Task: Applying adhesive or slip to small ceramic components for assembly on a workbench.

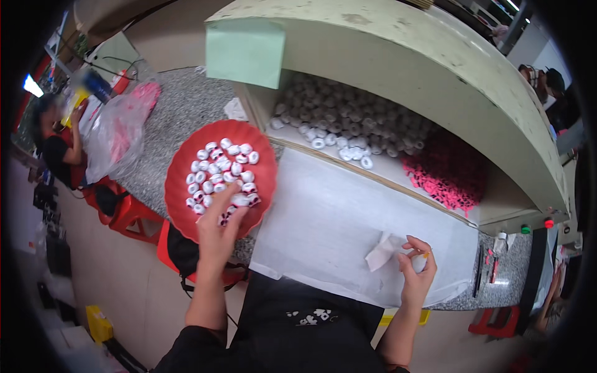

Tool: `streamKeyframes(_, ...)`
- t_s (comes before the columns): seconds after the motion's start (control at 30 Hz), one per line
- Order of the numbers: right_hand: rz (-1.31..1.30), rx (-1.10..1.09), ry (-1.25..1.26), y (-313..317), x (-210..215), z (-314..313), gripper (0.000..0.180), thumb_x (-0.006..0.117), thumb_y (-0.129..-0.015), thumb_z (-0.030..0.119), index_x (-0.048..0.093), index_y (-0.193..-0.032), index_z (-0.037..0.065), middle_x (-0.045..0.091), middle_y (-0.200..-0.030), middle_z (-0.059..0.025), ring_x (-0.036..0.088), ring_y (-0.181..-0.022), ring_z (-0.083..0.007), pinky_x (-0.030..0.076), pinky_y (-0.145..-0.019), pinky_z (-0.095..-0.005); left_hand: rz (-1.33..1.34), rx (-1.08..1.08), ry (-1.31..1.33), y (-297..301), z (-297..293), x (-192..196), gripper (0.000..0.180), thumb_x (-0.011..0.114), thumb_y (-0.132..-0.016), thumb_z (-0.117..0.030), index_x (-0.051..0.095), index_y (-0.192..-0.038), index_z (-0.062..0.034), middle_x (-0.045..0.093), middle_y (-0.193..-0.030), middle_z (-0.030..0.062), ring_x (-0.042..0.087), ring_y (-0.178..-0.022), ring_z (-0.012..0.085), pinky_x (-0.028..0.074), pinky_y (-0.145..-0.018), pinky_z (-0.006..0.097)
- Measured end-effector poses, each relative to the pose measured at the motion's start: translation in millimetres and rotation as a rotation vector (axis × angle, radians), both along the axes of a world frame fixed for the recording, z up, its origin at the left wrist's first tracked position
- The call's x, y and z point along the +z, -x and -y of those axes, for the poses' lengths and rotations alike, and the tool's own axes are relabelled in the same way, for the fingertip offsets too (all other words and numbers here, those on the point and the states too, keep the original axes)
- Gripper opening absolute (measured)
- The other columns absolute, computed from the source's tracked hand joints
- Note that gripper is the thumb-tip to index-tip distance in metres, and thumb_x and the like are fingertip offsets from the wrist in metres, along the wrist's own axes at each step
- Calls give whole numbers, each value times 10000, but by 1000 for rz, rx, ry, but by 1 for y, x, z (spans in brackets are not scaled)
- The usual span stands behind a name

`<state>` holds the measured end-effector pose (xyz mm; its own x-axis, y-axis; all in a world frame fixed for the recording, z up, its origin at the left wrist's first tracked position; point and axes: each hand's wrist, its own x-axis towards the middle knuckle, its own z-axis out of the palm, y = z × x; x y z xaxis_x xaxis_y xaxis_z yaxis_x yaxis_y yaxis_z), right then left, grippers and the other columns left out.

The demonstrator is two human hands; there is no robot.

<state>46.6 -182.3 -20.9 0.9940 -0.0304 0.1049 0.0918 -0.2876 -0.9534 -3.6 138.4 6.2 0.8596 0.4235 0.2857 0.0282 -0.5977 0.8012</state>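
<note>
The red scalloped dish (179, 152) holds white-and-pink rounded pieces (214, 168), its rim probably there to stop them rolling. Inside it, the left hand (217, 229) spreads thumb and fingers about some; I cannot tell whether it grips one. Right of the dish, over a white sheet (329, 230) likely shielding the bench (180, 93), the right hand (415, 281) curls round a small white piece (420, 263).

Small white round pieces (217, 178) with dark-pink markings lie loosely grouped in a red scalloped bowl (264, 149).
</note>
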Motion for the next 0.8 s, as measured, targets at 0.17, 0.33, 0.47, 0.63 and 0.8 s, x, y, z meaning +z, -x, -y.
streamKeyframes(0.17,-24,-9,-342,1,-20,-2,377,489,-625,-17,384,-984,30,437,-873,-75,405,-579,-86,353,-449,-184,-16,-107,-374,-33,24,19,378,575,-677,-30,519,-1051,-30,470,-1131,155,368,-1126,302,294,-919,363)
streamKeyframes(0.33,-140,79,-553,5,-2,-2,268,441,-675,62,336,-920,40,414,-911,-115,453,-633,-131,383,-384,-216,269,-537,-304,-157,127,6,189,556,-680,-31,567,-869,-30,561,-793,107,522,-797,280,410,-716,360)
streamKeyframes(0.47,-164,112,-635,11,1,7,269,458,-693,52,343,-935,41,417,-907,-131,473,-677,-165,439,-425,-255,410,-538,-510,-239,174,-40,228,556,-640,-34,566,-868,-43,554,-817,118,523,-790,285,417,-709,368)
streamKeyframes(0.63,-194,116,-655,20,-6,21,275,466,-697,26,352,-947,43,423,-912,-135,480,-700,-185,460,-447,-275,474,-530,-637,-252,177,-38,289,597,-575,-72,555,-861,-66,536,-867,110,513,-818,278,421,-699,389)
streamKeyframes(0.8,-160,145,-673,18,-4,23,287,474,-709,39,353,-969,42,417,-943,-128,494,-766,-209,484,-495,-293,23,-628,106,-217,170,-8,235,603,-650,-89,558,-878,-55,567,-775,79,562,-770,189,433,-687,303)
